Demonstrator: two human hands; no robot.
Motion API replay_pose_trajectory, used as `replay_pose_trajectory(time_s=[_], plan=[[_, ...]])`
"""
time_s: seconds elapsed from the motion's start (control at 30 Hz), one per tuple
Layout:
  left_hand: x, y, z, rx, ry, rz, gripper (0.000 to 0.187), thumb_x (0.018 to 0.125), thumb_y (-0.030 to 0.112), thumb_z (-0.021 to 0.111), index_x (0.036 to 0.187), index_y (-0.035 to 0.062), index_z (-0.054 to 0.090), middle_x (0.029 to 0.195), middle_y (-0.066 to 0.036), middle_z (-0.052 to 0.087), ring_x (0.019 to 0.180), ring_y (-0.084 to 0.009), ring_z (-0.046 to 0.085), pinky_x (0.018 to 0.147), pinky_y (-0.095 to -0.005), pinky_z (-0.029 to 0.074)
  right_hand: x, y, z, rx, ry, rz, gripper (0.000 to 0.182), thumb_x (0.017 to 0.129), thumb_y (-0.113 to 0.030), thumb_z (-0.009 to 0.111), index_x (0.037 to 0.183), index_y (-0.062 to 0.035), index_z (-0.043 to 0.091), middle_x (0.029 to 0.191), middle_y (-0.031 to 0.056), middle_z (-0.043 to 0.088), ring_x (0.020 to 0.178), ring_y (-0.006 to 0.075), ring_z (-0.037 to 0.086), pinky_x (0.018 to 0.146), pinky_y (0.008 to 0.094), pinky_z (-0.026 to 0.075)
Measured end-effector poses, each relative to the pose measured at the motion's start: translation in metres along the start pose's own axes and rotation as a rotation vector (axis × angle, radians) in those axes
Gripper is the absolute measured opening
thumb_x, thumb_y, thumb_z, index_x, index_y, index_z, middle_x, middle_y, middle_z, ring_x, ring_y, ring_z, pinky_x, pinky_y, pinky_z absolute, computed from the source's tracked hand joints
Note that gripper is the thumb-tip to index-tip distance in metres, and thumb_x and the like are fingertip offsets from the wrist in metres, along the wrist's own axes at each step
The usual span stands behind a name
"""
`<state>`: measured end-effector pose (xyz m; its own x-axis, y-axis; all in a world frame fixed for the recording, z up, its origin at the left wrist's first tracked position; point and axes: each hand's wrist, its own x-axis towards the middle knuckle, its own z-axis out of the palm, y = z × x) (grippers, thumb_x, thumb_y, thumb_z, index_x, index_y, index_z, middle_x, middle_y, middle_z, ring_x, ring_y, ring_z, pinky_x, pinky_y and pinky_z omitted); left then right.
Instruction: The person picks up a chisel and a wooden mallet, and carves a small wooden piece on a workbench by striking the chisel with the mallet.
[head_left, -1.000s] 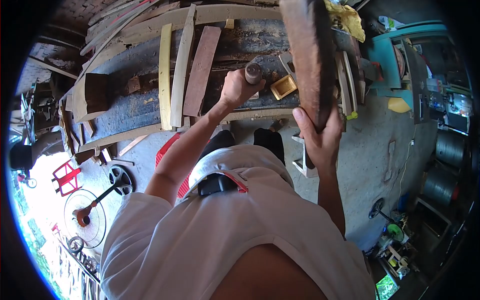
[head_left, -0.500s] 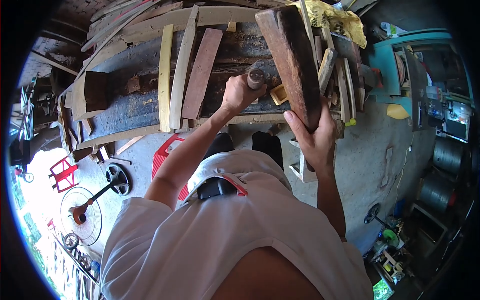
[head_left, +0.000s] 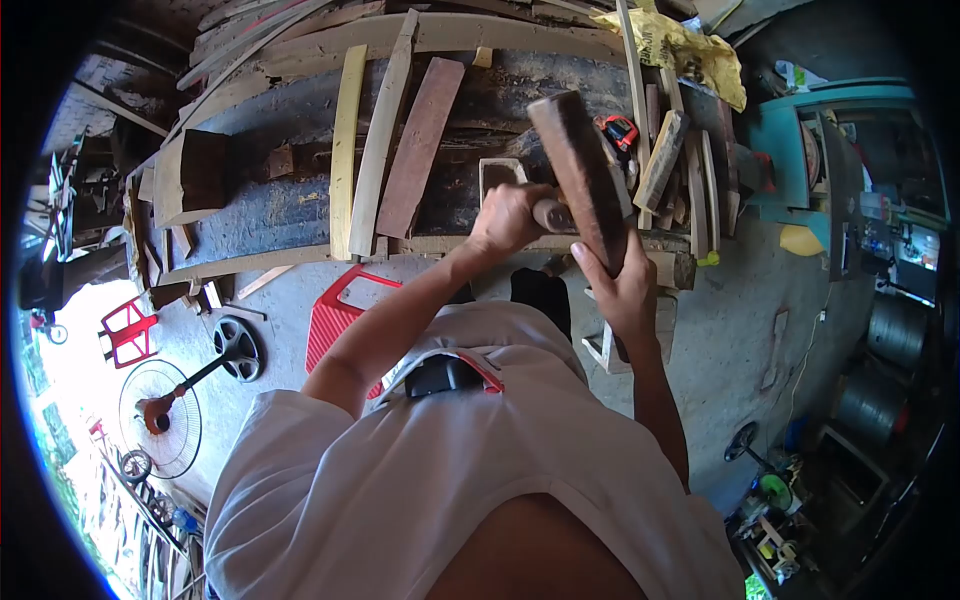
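My left hand (head_left: 510, 215) is closed around a tool with a round wooden handle (head_left: 550, 214), whose blunt end points to the right; its working end is hidden. In my right hand (head_left: 622, 285) is a thick, worn brown wooden block (head_left: 580, 165), gripped at its near end and tilted up and away. The block's lower part overlaps the area beside the handle's end. Just behind my left hand, a small pale-rimmed wooden piece with a hollow (head_left: 503, 166) lies on the dark workbench (head_left: 275, 222).
Long wooden strips (head_left: 345, 160) and a reddish board (head_left: 420, 150) lie across the bench on the left. A red and black tape measure (head_left: 618, 131) sits at right, near more offcuts (head_left: 662, 160). Below are a red plastic stool (head_left: 335, 315) and a fan (head_left: 160, 418).
The tool handle has come nearer, swinging from upright-looking to pointing right. The wooden block has moved left and tilted, and the tape measure now shows behind it.
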<state>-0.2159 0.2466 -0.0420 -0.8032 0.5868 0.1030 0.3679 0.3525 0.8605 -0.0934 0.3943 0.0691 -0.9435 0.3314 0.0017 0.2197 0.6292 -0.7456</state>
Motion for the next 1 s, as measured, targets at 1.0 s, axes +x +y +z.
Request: replay_pose_trajectory(time_s=[1.0], plan=[[0.010, 0.002, -0.005, 0.038, 0.021, -0.043, 0.026, 0.073, 0.023, 0.082, 0.091, 0.0071, 0.075, 0.085, -0.021, 0.071, 0.082, -0.0397, 0.069, 0.072, -0.0451, 0.058, 0.008, -0.007, 0.009, -0.292, -0.033, -0.138, 0.057, 0.084, -0.041, 0.077, 0.115, 0.0022, 0.057, 0.075, 0.0239, 0.067, 0.068, 0.0425, 0.068, 0.059, 0.0464, 0.053]])
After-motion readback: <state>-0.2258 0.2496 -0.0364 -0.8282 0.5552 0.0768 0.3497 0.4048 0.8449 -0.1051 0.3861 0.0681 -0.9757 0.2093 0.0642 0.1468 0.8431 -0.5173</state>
